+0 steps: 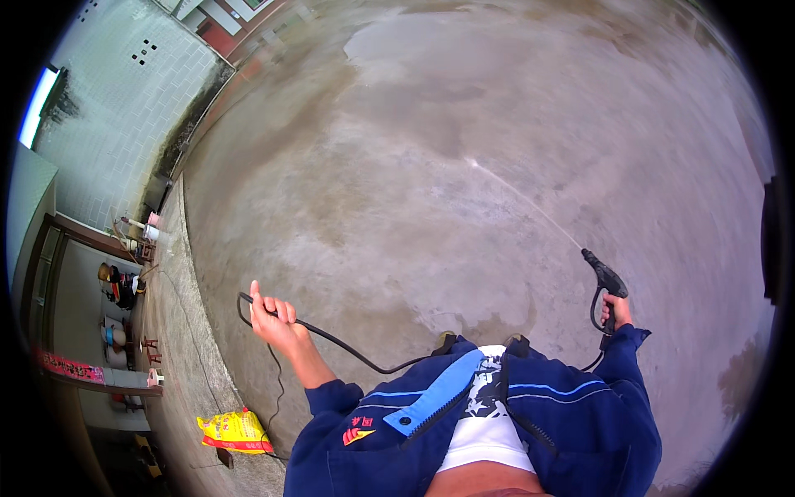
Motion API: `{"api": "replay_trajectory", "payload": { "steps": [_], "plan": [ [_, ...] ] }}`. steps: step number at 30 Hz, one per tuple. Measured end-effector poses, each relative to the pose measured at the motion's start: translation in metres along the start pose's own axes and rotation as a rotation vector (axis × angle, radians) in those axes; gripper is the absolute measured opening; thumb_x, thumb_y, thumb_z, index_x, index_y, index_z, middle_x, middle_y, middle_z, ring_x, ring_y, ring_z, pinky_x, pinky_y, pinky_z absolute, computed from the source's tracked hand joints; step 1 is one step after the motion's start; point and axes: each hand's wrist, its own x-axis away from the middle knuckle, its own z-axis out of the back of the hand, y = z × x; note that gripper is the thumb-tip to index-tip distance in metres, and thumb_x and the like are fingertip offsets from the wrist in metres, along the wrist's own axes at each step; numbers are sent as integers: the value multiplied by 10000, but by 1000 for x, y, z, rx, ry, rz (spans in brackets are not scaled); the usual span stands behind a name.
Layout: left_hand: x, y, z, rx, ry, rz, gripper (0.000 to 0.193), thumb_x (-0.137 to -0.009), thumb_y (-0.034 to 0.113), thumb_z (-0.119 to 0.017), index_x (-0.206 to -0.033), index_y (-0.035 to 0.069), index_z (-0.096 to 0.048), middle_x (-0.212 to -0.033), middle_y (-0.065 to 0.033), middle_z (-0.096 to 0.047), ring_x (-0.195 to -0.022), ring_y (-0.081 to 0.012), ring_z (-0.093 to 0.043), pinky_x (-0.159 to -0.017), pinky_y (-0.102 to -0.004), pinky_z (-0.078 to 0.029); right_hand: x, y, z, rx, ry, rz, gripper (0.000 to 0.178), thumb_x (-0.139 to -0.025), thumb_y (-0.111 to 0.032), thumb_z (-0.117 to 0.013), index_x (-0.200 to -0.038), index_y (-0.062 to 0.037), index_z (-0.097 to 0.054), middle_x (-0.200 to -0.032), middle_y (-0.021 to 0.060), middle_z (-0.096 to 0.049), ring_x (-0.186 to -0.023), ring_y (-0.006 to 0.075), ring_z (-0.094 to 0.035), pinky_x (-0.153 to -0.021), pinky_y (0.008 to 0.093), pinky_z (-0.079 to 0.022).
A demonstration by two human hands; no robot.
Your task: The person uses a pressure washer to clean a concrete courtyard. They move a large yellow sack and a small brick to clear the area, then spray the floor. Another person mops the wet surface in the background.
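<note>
My right hand (616,311) is wrapped round the grip of a black pressure washer gun (605,276), out to the right of my body. A thin straight jet of water (530,203) leaves its nozzle and strikes the concrete ground (397,215) ahead, left of the gun. My left hand (275,320) is closed on a black hose (339,341), which loops past the fingers and runs back across my front. Part of the hose is hidden behind my jacket; a piece shows again below the gun's grip.
A yellow and red bag (235,432) lies on the raised concrete ledge (199,331) at left. A thin dark cord (280,389) trails near it. Small stools, buckets (151,232) and other items stand by the doorways. A pale block wall (124,99) rises at far left.
</note>
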Motion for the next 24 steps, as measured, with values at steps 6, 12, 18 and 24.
{"api": "replay_trajectory", "payload": {
  "steps": [6, 12, 18, 24],
  "plan": [
    [33, -30, -43, -19, -21, 29, 360, -1013, 182, -496, -1294, -33, -563, -667, 33, -376, -435, -50, -293, -371, -238, -226, 1, -19, 22, 41, -26, -5, 232, -863, -239, -635, -724, -125, -488, -538, -9, -436, -418, 129, -409, -422, 322, -365],
    [23, -40, -35, -14, -118, 89, 350, -1005, 181, -519, -1266, -46, -575, -667, 39, -372, -452, -51, -311, -384, -236, -243, -17, -25, 0, 83, -27, 23, 228, -860, -176, -644, -704, -91, -502, -529, 15, -457, -402, 152, -418, -404, 327, -350],
    [27, -67, -16, -117, -72, 199, 155, -976, 175, -592, -901, 41, -580, -687, 27, -465, -471, -59, -354, -395, -245, -277, -28, -41, -31, 233, -141, 88, 198, -870, -151, -661, -748, -94, -517, -555, 2, -476, -417, 125, -423, -413, 307, -343],
    [27, -107, -13, -271, -188, 336, 123, -973, 190, -596, -910, 106, -532, -716, 2, -507, -484, -105, -470, -407, -278, -372, -60, -63, -29, 199, -63, 179, 276, -896, -248, -697, -740, -85, -537, -558, 14, -501, -415, 141, -467, -393, 301, -366]
  ]
}}
